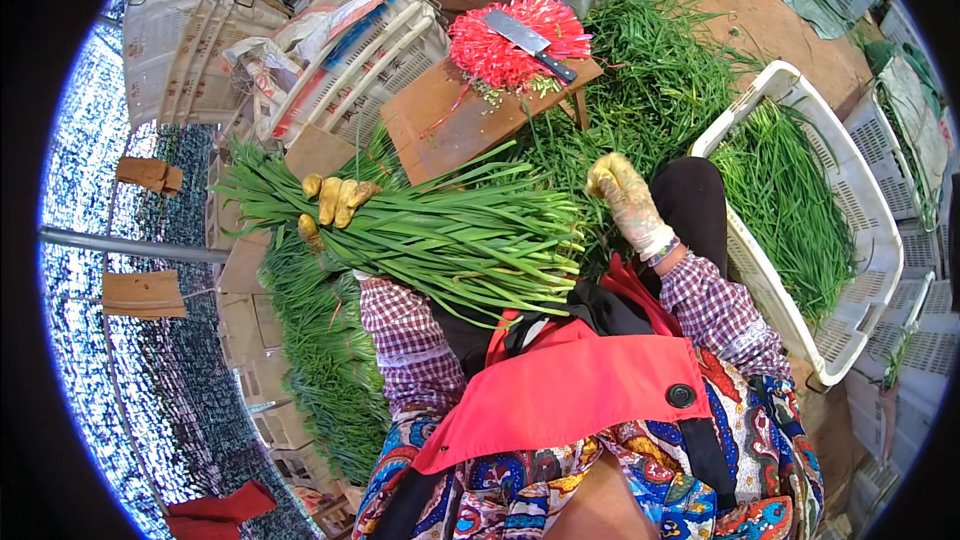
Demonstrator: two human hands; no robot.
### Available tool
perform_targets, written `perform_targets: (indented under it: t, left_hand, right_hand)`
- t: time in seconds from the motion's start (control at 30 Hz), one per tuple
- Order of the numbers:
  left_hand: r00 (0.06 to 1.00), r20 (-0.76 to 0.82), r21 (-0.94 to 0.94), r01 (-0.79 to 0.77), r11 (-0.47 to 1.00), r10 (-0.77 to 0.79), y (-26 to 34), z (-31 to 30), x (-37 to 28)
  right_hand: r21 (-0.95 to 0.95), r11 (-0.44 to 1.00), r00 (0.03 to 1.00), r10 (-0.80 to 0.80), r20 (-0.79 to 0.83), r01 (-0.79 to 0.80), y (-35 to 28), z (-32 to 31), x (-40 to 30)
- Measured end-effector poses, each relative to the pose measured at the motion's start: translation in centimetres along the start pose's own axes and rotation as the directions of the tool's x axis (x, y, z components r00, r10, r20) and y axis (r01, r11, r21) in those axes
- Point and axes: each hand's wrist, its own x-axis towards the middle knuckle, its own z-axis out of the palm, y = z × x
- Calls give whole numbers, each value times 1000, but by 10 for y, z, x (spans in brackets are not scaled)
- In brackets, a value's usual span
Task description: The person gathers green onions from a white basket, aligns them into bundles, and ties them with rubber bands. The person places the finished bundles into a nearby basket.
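My left hand [337, 204], in a stained yellowish glove, is closed around a thick bunch of long green leaves [465, 232], probably garlic chives, held across my lap. The bunch's pale cut ends point right. My gloved right hand [621, 184] is raised just right of those ends, apart from them, its fingers curled together; whether it holds anything small cannot be told. Beyond the bunch stands a small wooden bench [457, 120] bearing a heap of pink-red plastic ties [487, 41]. A cleaver [529, 43] with a black handle lies on the ties.
A white plastic crate [881, 277] with loose greens stands at my right. More loose greens [645, 82] lie beyond the bench. Bundled greens [330, 367] are piled at my left. Stacked crates [382, 52] stand at the back left, beside dark netting [150, 382].
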Motion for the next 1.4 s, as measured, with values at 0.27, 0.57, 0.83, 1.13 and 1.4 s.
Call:
perform_targets:
  t: [0.27, 0.57, 0.83, 1.13, 1.4]
  left_hand:
    - [985, 120, -12, 125, 992, -123, -31, 10, 7]
    - [976, 176, 35, 125, 992, -129, -32, 16, 9]
    - [949, 287, 50, 122, 991, -131, 8, 20, 24]
    - [981, 171, 24, 89, 996, -91, -3, 19, 19]
    - [997, 74, -23, 37, 999, -35, 0, 14, 7]
  right_hand:
    - [-348, 841, 859, -236, 454, 415, -26, 43, 53]
    - [-226, 948, 955, -170, 243, 226, 0, 27, 46]
    - [-948, 319, 894, 425, 146, 3, 18, -40, 55]
    - [-83, 996, 668, 39, 744, 35, -27, 26, 55]
    - [130, 969, 911, 145, 386, -210, 8, 22, 39]
